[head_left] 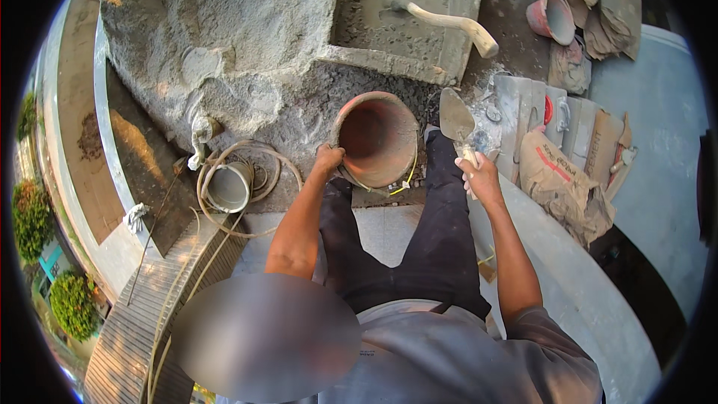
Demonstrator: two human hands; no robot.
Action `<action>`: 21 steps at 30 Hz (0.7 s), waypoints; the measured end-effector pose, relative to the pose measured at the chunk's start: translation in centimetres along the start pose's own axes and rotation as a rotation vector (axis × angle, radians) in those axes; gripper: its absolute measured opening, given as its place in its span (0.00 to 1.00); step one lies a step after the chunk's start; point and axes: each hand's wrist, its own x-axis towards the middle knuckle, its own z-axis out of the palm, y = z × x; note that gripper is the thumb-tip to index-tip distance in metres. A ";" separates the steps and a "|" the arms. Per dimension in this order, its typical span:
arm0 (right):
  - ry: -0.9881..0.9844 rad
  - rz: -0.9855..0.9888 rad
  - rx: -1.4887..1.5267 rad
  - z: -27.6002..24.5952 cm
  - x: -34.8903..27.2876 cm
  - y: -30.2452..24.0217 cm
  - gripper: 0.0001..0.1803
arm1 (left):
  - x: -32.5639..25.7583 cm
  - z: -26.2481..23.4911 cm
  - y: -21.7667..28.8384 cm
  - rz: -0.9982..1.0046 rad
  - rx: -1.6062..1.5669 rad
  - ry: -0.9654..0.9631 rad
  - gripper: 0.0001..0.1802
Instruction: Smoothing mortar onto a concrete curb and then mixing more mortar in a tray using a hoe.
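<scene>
The reddish bucket (376,135) stands in front of the person's knees, between the hands, with the left hand (329,157) nearer and gripping its left rim. To its right and apart from it, the right hand (481,174) is closed round the handle of a trowel (456,116), its blade pointing away from the body (long axis nearly straight ahead) toward the grey trough (396,62).
</scene>
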 end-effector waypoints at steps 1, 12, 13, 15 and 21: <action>-0.022 -0.007 -0.032 0.0 1.1 -1.5 0.18 | 1.0 0.8 0.3 0.006 0.022 0.018 0.18; -0.331 -0.364 -0.336 4.2 12.1 -8.3 0.18 | 10.5 6.0 -0.3 -0.106 -0.083 0.087 0.24; -0.356 -0.343 -0.315 5.3 12.0 -9.0 0.20 | 11.8 5.4 -0.7 -0.071 0.011 0.113 0.24; -0.377 -0.294 -0.328 6.8 12.1 -8.7 0.23 | 13.6 6.0 -1.3 -0.071 0.051 0.106 0.24; -0.383 -0.223 -0.413 11.9 13.3 -4.8 0.21 | 16.2 7.5 -0.2 -0.033 0.135 0.035 0.32</action>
